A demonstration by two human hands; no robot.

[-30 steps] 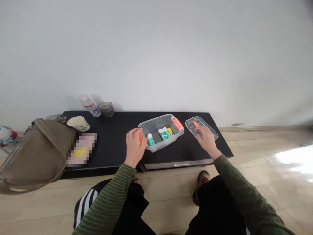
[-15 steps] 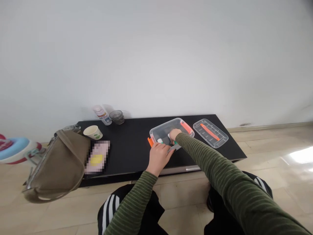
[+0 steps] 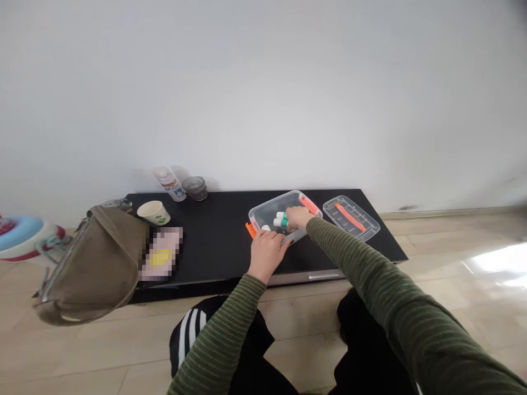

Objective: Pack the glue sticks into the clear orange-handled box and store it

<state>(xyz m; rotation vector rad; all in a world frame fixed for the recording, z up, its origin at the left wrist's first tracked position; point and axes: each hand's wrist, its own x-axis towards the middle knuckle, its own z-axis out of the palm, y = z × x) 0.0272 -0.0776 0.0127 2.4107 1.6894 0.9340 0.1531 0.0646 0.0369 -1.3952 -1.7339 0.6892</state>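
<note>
A clear plastic storage box [image 3: 269,210] with orange clips stands without its lid on the black table. My right hand [image 3: 297,218] reaches into it, fingers closed around two small green bottles [image 3: 281,222] whose white caps point left; the fingers hide much of their length. At the box's near left side, my left hand [image 3: 267,249] grips the rim, fingers over the edge and thumb outside. Another white cap [image 3: 265,228] shows inside the box, just beyond the left fingers. To the right lies the clear lid [image 3: 357,226] with an orange handle.
The black table [image 3: 214,236] runs along a white wall [image 3: 263,99]. On its left are a paper cup [image 3: 153,213], a spray can [image 3: 170,184], a dark glass [image 3: 195,188], a brown bag [image 3: 105,258] and a blurred-out pink item [image 3: 162,255]. A drawer handle [image 3: 323,275] shows at the front.
My right hand has lifted slightly inside the box, and two green bottles now show in its fingers. My left hand stays on the rim. The whole view has shifted a little.
</note>
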